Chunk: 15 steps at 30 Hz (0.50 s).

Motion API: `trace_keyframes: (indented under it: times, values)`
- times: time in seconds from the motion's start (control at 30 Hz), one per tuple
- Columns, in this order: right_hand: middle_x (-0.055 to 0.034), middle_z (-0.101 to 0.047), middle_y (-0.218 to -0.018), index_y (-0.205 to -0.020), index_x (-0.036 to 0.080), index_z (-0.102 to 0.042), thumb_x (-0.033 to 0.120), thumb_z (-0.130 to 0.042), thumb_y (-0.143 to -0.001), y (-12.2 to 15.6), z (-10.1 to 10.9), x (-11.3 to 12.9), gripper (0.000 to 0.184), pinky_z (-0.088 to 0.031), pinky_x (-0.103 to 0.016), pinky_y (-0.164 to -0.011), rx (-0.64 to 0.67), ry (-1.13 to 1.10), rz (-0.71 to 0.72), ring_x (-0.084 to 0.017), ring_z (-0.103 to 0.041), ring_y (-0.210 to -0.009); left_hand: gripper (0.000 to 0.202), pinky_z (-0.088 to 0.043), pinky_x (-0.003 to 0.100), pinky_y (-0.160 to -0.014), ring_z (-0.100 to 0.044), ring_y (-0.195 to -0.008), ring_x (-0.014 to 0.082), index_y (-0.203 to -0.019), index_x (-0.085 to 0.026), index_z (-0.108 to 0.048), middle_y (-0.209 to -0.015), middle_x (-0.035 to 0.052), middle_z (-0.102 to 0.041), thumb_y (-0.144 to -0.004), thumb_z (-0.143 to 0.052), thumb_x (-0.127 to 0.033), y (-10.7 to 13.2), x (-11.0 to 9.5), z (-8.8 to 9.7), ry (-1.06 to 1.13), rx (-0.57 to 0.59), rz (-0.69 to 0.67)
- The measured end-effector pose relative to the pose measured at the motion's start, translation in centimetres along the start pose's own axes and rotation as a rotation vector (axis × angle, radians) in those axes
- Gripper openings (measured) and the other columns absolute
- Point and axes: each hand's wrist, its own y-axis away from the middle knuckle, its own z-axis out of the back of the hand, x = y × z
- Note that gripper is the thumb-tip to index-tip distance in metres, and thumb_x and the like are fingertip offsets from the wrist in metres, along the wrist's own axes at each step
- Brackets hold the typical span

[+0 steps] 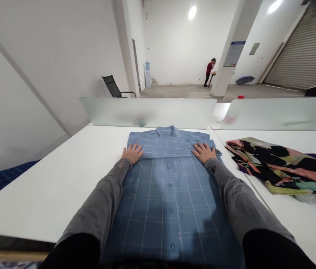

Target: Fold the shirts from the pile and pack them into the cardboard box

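Observation:
A blue checked button shirt (163, 194) lies flat on the white table (62, 175), collar at the far end, buttons facing up. Its sleeves are folded across the chest into a band below the collar. My left hand (132, 152) rests flat on the left end of that folded band, fingers spread. My right hand (203, 151) lies flat on the right end, fingers also spread. Both forearms in grey sleeves stretch along the shirt's two sides. Neither hand grips anything.
A crumpled multicoloured garment (284, 168) lies on the adjoining table to the right. Frosted divider panels (146, 111) stand along the table's far edge. Beyond are a black chair (113, 86) and a distant person (209, 71) by a pillar.

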Motion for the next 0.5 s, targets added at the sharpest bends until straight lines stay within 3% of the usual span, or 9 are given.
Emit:
trace_keyframes:
  times: [0.17, 0.23, 0.37, 0.5]
  values:
    - [-0.0137, -0.032, -0.153, -0.145, 0.024, -0.042, 0.053, -0.026, -0.099, 0.4, 2.0, 1.5, 0.057, -0.012, -0.073, -0.102, 0.052, -0.039, -0.055, -0.040, -0.024, -0.138, 0.047, -0.024, 0.062, -0.109, -0.035, -0.136, 0.0315, -0.142, -0.024, -0.043, -0.149, 0.0121, -0.041, -0.099, -0.030, -0.038, 2.2, -1.1, 1.3, -0.022, -0.054, 0.013]
    - [-0.0159, -0.033, -0.152, -0.142, 0.022, -0.046, 0.052, -0.031, -0.097, 2.3, 2.6, 2.5, 0.056, -0.018, -0.073, -0.100, 0.047, -0.046, -0.013, -0.042, -0.028, -0.135, 0.045, -0.026, 0.057, -0.111, -0.035, -0.137, 0.0292, -0.140, -0.025, -0.045, -0.149, 0.0105, -0.041, -0.099, -0.034, -0.038, 4.7, -0.8, 1.4, -0.022, -0.038, -0.059]
    - [-0.0094, -0.037, -0.152, -0.143, 0.028, -0.044, 0.052, -0.040, -0.094, 10.7, 2.7, 3.2, 0.054, -0.035, -0.065, -0.099, 0.111, -0.076, 0.232, -0.037, -0.034, -0.135, 0.051, -0.028, 0.054, -0.112, -0.029, -0.141, 0.0302, -0.144, -0.022, -0.041, -0.153, 0.0100, -0.035, -0.098, -0.036, -0.043, 13.0, 0.3, 1.4, 0.005, -0.021, -0.275]
    - [-0.0043, -0.035, -0.153, -0.145, 0.031, -0.040, 0.051, -0.036, -0.096, 22.6, 3.1, 1.8, 0.053, -0.031, -0.060, -0.106, 0.057, -0.102, 0.427, -0.032, -0.030, -0.140, 0.051, -0.029, 0.051, -0.113, -0.027, -0.143, 0.0274, -0.148, -0.027, -0.033, -0.156, 0.0061, -0.031, -0.099, -0.037, -0.041, 23.5, 0.7, 2.4, 0.025, -0.052, -0.463]
